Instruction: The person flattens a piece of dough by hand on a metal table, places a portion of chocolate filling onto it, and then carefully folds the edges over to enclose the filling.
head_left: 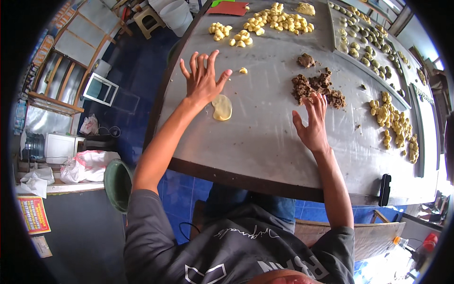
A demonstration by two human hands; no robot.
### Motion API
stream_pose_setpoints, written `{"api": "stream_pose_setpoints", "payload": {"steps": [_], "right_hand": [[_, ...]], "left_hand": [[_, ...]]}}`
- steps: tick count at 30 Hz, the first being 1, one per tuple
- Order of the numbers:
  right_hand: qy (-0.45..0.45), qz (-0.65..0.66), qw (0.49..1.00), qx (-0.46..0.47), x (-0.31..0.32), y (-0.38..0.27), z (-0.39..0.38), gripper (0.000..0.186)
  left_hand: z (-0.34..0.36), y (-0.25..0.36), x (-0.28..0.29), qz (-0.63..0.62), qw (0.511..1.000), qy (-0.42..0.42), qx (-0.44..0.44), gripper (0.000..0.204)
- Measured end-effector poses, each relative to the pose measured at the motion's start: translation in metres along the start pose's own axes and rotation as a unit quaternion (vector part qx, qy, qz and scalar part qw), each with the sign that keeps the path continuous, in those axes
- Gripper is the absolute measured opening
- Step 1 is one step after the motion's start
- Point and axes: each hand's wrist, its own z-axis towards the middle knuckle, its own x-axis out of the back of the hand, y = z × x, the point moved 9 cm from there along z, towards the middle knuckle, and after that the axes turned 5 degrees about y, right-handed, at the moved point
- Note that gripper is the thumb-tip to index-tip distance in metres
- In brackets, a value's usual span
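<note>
My left grip (202,85) is spread wide near the flat dough (222,110); my right grip (313,128), thumb apart, meets the brown crumbly mass (322,82), best pinched lightly

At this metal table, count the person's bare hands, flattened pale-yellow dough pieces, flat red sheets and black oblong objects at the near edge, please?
Bare left hand and bare right hand: 2
Flattened pale-yellow dough piece: 1
Flat red sheet: 1
Black oblong object: 1
Total: 5
</note>
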Motion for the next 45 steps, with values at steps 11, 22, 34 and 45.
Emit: {"api": "stream_pose_setpoints", "payload": {"steps": [11, 22, 34, 45], "right_hand": [[-0.007, -0.005, 1.000, -0.008, -0.001, 0.001, -0.002, 0.045], [0.006, 0.010, 1.000, -0.006, 0.005, -0.004, 0.000, 0.045], [0.023, 0.007, 1.000, 0.001, 0.013, -0.001, -0.004, 0.047], [0.031, 0.004, 0.999, -0.011, 0.016, 0.001, -0.004, 0.046]], "left_hand": [[-0.015, 0.021, 0.006, -0.025, 1.000, 0.002, -0.020, 0.070], [-0.008, 0.017, 0.023, -0.011, 1.000, 0.008, -0.028, 0.069], [-0.015, 0.021, 0.023, -0.004, 1.000, -0.002, -0.026, 0.068], [-0.029, 0.019, 0.014, -0.005, 0.999, -0.022, -0.032, 0.066]]}}
